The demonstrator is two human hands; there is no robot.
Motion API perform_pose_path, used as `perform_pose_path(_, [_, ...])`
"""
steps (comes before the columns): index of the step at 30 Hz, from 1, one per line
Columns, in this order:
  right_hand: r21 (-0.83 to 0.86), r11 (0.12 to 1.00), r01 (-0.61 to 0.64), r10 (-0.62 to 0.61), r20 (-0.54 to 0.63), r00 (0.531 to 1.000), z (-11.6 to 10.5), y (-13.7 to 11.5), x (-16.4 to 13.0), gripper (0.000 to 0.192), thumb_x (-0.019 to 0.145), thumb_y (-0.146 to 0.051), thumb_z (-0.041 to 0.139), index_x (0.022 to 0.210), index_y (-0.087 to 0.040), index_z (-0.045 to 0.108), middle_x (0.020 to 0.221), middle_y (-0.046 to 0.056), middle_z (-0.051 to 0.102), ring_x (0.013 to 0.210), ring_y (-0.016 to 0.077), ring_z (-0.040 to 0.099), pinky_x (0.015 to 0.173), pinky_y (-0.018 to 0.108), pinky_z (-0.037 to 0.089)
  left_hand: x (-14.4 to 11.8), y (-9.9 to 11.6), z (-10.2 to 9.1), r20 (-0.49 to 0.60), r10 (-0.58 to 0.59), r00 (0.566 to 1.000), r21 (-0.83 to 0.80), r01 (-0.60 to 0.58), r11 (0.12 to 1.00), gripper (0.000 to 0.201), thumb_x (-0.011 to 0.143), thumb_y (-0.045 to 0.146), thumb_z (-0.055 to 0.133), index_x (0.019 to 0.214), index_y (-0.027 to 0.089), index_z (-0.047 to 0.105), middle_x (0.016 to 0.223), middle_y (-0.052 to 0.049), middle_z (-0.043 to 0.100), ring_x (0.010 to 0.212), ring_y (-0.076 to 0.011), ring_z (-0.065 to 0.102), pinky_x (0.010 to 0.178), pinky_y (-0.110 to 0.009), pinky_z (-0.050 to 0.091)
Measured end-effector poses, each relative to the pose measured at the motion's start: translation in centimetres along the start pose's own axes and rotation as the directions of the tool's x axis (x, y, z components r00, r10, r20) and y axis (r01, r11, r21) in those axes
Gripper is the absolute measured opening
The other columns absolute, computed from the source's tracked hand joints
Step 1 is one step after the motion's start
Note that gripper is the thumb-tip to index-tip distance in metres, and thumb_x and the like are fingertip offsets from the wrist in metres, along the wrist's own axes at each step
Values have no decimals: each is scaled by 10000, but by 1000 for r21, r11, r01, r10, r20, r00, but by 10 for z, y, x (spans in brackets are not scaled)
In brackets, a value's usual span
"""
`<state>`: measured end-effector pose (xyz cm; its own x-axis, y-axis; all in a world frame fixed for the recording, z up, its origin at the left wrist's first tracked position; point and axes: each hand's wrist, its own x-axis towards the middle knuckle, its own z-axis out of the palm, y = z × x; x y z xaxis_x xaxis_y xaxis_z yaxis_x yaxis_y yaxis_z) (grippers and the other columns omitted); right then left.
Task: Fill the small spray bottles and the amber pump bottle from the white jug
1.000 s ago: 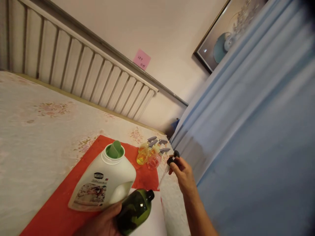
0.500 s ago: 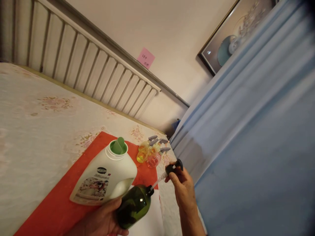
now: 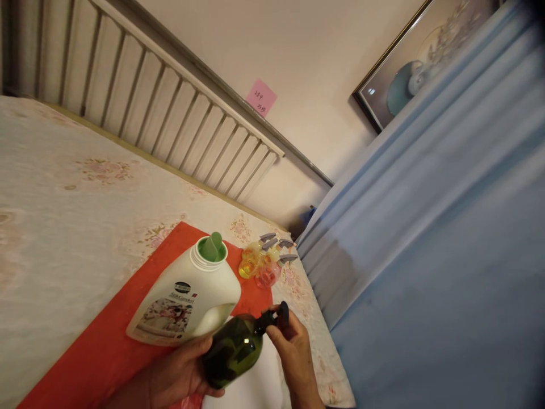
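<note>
change: black pump head (image 3: 276,317) is now seated at the neck of the green bottle (image 3: 233,351); a second ago it was held clear, dip tube outside.
meaning: tube is judged fully inserted; cap looks ready for tightening.
left hand (image 3: 179,375): wrapped around the bottle body, bottle held tilted above the red mat (image 3: 102,352).
right hand (image 3: 292,355): fingertips pinched on the pump head.
nearby: white detergent jug (image 3: 187,295) lies on the mat beside the bottle; small spray bottles (image 3: 261,264) stand behind it.
surface: floral bedspread (image 3: 63,227).
room: slatted headboard (image 3: 140,108), pink note (image 3: 260,97), blue curtain (image 3: 447,238).
</note>
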<state>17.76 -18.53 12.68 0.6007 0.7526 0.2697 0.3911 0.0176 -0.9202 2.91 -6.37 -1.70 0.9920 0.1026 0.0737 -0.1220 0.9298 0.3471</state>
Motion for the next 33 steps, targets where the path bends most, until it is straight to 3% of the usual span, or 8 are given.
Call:
perform_pose_path(6, [8, 999, -36, 36, 4, 999, 2, 12, -2, 284, 694, -232, 741, 974, -187, 726, 889, 35, 734, 836, 218, 651, 767, 302, 521, 1, 0, 0, 23, 24, 999, -14, -24, 1000, 444, 965, 370, 522, 1353, 158, 568, 1252, -195, 693, 994, -277, 704, 739, -373, 550])
perform_pose_path(13, [4, 1000, -9, 10, -51, 999, 7, 16, -5, 232, 627, -169, 784, 838, -201, 693, 737, -28, 654, 699, 160, 585, 643, 233, 478, -1, -1, 2, 31, 31, 999, 3, -32, 999, 484, 955, 368, 537, 1404, 186, 524, 1271, -182, 682, 1000, -278, 693, 717, -360, 536])
perform_pose_path(16, [127, 991, -34, 30, 40, 999, 1, 16, -5, 368, 663, -271, 816, 1010, -217, 705, 989, 34, 724, 919, 223, 650, 802, 291, 520, -1, -1, 0, 37, 31, 999, 11, -32, 999, 505, 949, 380, 549, 1409, 177, 514, 1277, -189, 678, 1004, -277, 694, 733, -366, 537])
perform_pose_path(19, [266, 960, -82, 50, 126, 991, -4, 21, -5, 509, 705, -411, 822, 1158, -222, 685, 1196, 91, 705, 1128, 288, 619, 965, 388, 488, 0, -1, -3, 50, 31, 998, 18, -32, 999, 530, 935, 412, 564, 1399, 160, 519, 1284, -198, 673, 1023, -287, 691, 763, -389, 545])
perform_pose_path(27, [324, 946, -20, 24, -7, 1000, 10, 28, -1, 399, 557, -188, 899, 924, -225, 748, 850, -9, 724, 794, 179, 654, 721, 252, 533, -4, 2, 7, 54, 20, 998, 59, -23, 998, 556, 951, 426, 526, 1439, 169, 464, 1264, -214, 675, 964, -287, 707, 698, -343, 528])
perform_pose_path(30, [290, 957, -11, 23, -37, 999, 14, 28, 0, 416, 551, -165, 888, 936, -222, 741, 842, -19, 712, 786, 169, 647, 721, 243, 530, -4, 3, 9, 39, 26, 999, 71, -29, 997, 552, 943, 438, 535, 1419, 162, 487, 1241, -210, 685, 952, -297, 709, 691, -343, 530])
perform_pose_path(33, [265, 964, -24, 22, 8, 1000, 10, 27, -1, 419, 606, -236, 879, 1000, -218, 738, 899, 7, 728, 831, 188, 655, 756, 268, 530, -4, 4, 10, 24, 30, 999, 84, -32, 996, 565, 938, 433, 547, 1426, 159, 480, 1237, -205, 686, 940, -290, 709, 680, -335, 529])
